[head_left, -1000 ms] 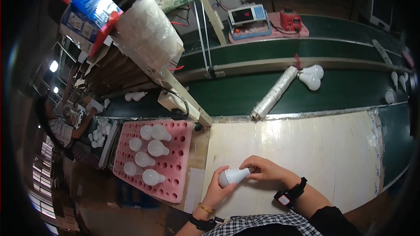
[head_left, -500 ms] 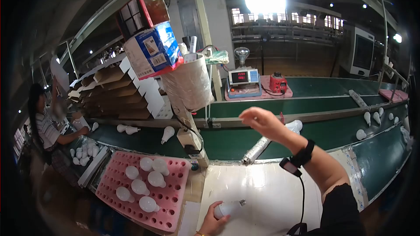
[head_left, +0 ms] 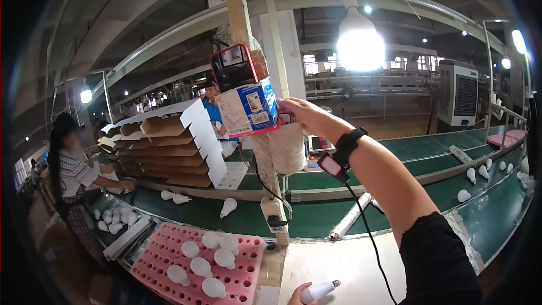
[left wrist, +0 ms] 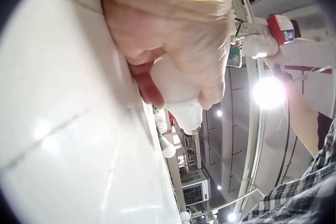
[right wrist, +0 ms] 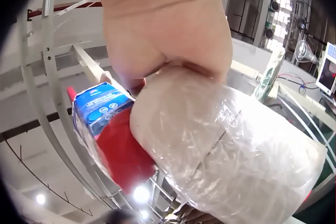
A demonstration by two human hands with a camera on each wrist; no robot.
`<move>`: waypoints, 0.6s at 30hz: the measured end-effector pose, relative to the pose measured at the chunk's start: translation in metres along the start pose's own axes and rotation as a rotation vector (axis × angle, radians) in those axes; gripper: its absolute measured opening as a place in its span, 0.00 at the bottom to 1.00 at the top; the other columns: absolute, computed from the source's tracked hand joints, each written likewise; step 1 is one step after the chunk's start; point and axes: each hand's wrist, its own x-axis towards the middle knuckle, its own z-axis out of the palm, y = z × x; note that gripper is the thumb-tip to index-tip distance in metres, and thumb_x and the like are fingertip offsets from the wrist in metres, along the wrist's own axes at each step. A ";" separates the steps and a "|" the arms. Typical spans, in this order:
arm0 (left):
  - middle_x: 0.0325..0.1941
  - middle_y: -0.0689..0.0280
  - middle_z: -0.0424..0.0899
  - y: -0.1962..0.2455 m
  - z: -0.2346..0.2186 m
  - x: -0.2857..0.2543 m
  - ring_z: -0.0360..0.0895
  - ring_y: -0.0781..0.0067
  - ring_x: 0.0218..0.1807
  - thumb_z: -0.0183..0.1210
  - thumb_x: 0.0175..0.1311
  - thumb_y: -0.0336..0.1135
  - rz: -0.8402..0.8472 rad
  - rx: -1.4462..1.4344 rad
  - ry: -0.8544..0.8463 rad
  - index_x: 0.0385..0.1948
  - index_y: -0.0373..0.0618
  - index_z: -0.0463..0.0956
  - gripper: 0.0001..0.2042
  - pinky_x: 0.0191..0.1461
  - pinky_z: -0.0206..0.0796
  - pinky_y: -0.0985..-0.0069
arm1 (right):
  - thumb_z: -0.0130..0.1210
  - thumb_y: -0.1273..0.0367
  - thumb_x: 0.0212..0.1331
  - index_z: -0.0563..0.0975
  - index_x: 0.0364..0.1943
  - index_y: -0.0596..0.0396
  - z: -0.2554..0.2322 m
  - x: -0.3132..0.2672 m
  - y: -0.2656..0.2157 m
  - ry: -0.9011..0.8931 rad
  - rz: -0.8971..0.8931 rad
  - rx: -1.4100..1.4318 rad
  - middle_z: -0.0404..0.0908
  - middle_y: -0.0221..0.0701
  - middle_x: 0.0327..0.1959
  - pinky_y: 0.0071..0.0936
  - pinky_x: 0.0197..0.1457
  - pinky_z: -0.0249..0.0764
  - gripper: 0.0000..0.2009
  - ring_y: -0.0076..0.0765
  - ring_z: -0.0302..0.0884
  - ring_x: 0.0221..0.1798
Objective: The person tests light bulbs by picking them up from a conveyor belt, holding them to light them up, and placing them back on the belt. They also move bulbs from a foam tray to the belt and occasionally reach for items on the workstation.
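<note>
My left hand (head_left: 299, 296) grips a white LED light bulb (head_left: 320, 291) by its round end, low over the pale worktop. In the left wrist view, the thumb and fingers of that left hand (left wrist: 173, 35) wrap the dome, and the bulb's screw base points away. My right hand (head_left: 305, 114) is raised to the top of a plastic-wrapped container (head_left: 291, 149) on a post. From the right wrist, the right hand (right wrist: 168, 29) reaches over the rim of the container (right wrist: 210, 134); its fingertips are hidden there. Beside it is a blue and white box (head_left: 248, 108).
A phone (head_left: 234, 68) stands on the box. Several bulbs lie on a pink foam tray (head_left: 164, 260) at the left. Green conveyor belts (head_left: 316, 214) run behind the worktop (head_left: 350, 260), carrying more bulbs. A lit bulb (head_left: 360, 45) hangs overhead. At far left, another person (head_left: 73, 169) works.
My right hand has left the bulb's screw base and risen up and left to the container. The left hand keeps hold of the bulb. The head view has tilted upward.
</note>
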 end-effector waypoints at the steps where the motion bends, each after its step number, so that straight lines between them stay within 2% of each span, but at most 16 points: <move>1: 0.56 0.48 0.72 0.011 0.007 -0.004 0.77 0.58 0.55 0.67 0.53 0.24 -0.042 -0.070 0.005 0.63 0.38 0.48 0.39 0.59 0.72 0.65 | 0.45 0.56 0.68 0.75 0.54 0.53 0.006 0.002 -0.012 0.041 0.123 0.030 0.76 0.34 0.47 0.27 0.56 0.66 0.20 0.30 0.71 0.53; 2: 0.56 0.48 0.73 0.018 0.011 -0.007 0.78 0.59 0.54 0.67 0.53 0.25 -0.087 -0.136 0.012 0.63 0.38 0.49 0.38 0.59 0.72 0.65 | 0.45 0.61 0.68 0.76 0.53 0.52 0.008 0.001 -0.018 0.085 0.247 0.064 0.76 0.33 0.46 0.25 0.55 0.66 0.17 0.28 0.71 0.50; 3: 0.55 0.48 0.74 0.021 0.012 -0.007 0.78 0.58 0.54 0.66 0.54 0.25 -0.091 -0.089 0.027 0.63 0.38 0.47 0.39 0.59 0.71 0.64 | 0.42 0.67 0.67 0.78 0.47 0.55 0.000 -0.003 -0.026 -0.031 0.013 -0.264 0.77 0.32 0.44 0.26 0.55 0.66 0.14 0.26 0.72 0.47; 4: 0.55 0.48 0.74 0.023 0.015 -0.007 0.78 0.58 0.54 0.66 0.54 0.25 -0.094 -0.081 0.028 0.63 0.38 0.47 0.39 0.59 0.71 0.64 | 0.42 0.67 0.67 0.78 0.47 0.55 0.003 -0.004 -0.038 -0.024 0.011 -0.261 0.77 0.32 0.44 0.26 0.55 0.66 0.14 0.26 0.72 0.47; 6: 0.55 0.47 0.73 0.028 0.018 -0.006 0.78 0.56 0.55 0.66 0.54 0.25 -0.108 0.000 0.042 0.64 0.38 0.47 0.39 0.60 0.71 0.63 | 0.45 0.67 0.64 0.79 0.45 0.56 0.011 -0.002 -0.062 -0.023 0.235 -0.047 0.79 0.29 0.44 0.20 0.53 0.67 0.14 0.25 0.73 0.46; 7: 0.55 0.47 0.73 0.028 0.019 -0.006 0.78 0.56 0.55 0.66 0.54 0.25 -0.111 0.009 0.047 0.64 0.38 0.47 0.39 0.60 0.71 0.63 | 0.45 0.67 0.62 0.80 0.45 0.55 0.014 -0.001 -0.060 -0.006 0.102 -0.143 0.81 0.31 0.41 0.23 0.51 0.68 0.14 0.25 0.73 0.44; 8: 0.56 0.47 0.73 0.028 0.018 -0.005 0.78 0.56 0.55 0.66 0.54 0.25 -0.097 -0.037 0.033 0.64 0.38 0.46 0.40 0.60 0.70 0.63 | 0.45 0.67 0.62 0.80 0.45 0.55 0.012 0.000 -0.059 -0.003 0.098 -0.133 0.81 0.31 0.41 0.23 0.51 0.68 0.14 0.25 0.73 0.44; 10: 0.56 0.47 0.73 0.027 0.020 -0.004 0.78 0.57 0.55 0.67 0.53 0.25 -0.086 -0.075 0.035 0.64 0.39 0.46 0.40 0.61 0.69 0.62 | 0.46 0.67 0.61 0.80 0.44 0.56 0.008 0.003 -0.059 -0.029 0.083 -0.502 0.81 0.31 0.38 0.25 0.48 0.69 0.14 0.24 0.74 0.42; 11: 0.58 0.47 0.72 0.026 0.024 -0.002 0.76 0.56 0.57 0.67 0.54 0.26 -0.160 -0.045 0.090 0.64 0.40 0.46 0.40 0.63 0.68 0.61 | 0.46 0.66 0.61 0.80 0.42 0.56 0.010 0.002 -0.059 0.074 0.119 -0.393 0.80 0.30 0.33 0.26 0.45 0.70 0.13 0.24 0.74 0.38; 12: 0.60 0.46 0.71 0.027 0.025 -0.001 0.75 0.55 0.59 0.67 0.54 0.26 -0.230 -0.019 0.149 0.64 0.41 0.46 0.40 0.65 0.66 0.60 | 0.49 0.64 0.59 0.79 0.42 0.56 0.004 0.003 -0.054 0.051 0.110 -0.341 0.80 0.30 0.35 0.27 0.46 0.69 0.14 0.25 0.73 0.40; 13: 0.60 0.46 0.71 0.028 0.024 -0.003 0.75 0.55 0.59 0.67 0.54 0.26 -0.223 -0.018 0.169 0.64 0.41 0.46 0.40 0.65 0.66 0.60 | 0.50 0.62 0.58 0.79 0.41 0.56 0.004 0.001 -0.052 0.045 0.156 -0.230 0.80 0.33 0.38 0.27 0.46 0.69 0.15 0.28 0.74 0.42; 15: 0.63 0.45 0.67 0.030 0.026 -0.004 0.70 0.53 0.64 0.67 0.55 0.28 -0.012 -0.179 -0.026 0.63 0.41 0.45 0.40 0.68 0.61 0.59 | 0.52 0.57 0.57 0.79 0.41 0.56 0.005 -0.005 -0.048 0.044 0.207 -0.122 0.80 0.35 0.41 0.27 0.47 0.70 0.18 0.31 0.75 0.44; 16: 0.63 0.45 0.67 0.033 0.029 -0.004 0.70 0.53 0.64 0.67 0.55 0.28 -0.001 -0.178 -0.019 0.63 0.41 0.45 0.40 0.68 0.61 0.59 | 0.52 0.54 0.55 0.80 0.42 0.56 0.005 -0.006 -0.043 0.049 0.213 -0.120 0.80 0.35 0.42 0.26 0.49 0.69 0.20 0.32 0.74 0.46; 17: 0.65 0.44 0.65 0.038 0.032 -0.004 0.69 0.52 0.65 0.68 0.55 0.30 -0.052 -0.119 0.012 0.63 0.42 0.45 0.40 0.69 0.60 0.57 | 0.55 0.49 0.52 0.80 0.44 0.54 0.004 -0.007 -0.038 0.031 0.228 -0.154 0.80 0.36 0.42 0.28 0.48 0.69 0.25 0.33 0.74 0.44; 18: 0.66 0.44 0.64 0.040 0.034 -0.004 0.67 0.51 0.67 0.69 0.55 0.32 -0.107 -0.058 0.043 0.63 0.44 0.45 0.41 0.70 0.58 0.55 | 0.55 0.49 0.52 0.80 0.44 0.54 0.001 -0.003 -0.033 0.030 0.223 -0.149 0.80 0.36 0.42 0.28 0.48 0.69 0.25 0.33 0.74 0.44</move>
